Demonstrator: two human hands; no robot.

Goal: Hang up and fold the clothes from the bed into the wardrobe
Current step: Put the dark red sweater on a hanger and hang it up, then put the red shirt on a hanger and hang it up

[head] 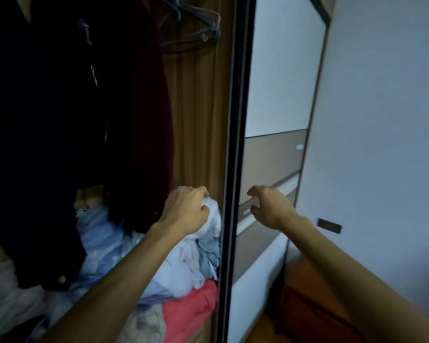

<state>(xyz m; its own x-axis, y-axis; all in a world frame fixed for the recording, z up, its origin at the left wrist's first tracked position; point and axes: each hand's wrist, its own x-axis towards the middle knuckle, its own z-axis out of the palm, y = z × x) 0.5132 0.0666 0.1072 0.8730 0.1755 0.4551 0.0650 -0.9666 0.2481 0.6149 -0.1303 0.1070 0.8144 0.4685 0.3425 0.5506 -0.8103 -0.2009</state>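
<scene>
Head view | landmark: we take the sliding-door frame (233, 144) | left hand (187, 211), just left of it, grips a bunched white garment (213, 220) atop the clothes pile (102, 233), we judge to stow it in the wardrobe | right hand (270, 209), just right of it, fingers loosely curled, holds nothing, likely poised for the door | dark jackets (47, 120) hang further left

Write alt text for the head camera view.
A person's left hand grips a white garment atop a pile of clothes inside an open wardrobe, below dark hanging clothes. The right hand, holding nothing, hovers by the sliding door.
</scene>
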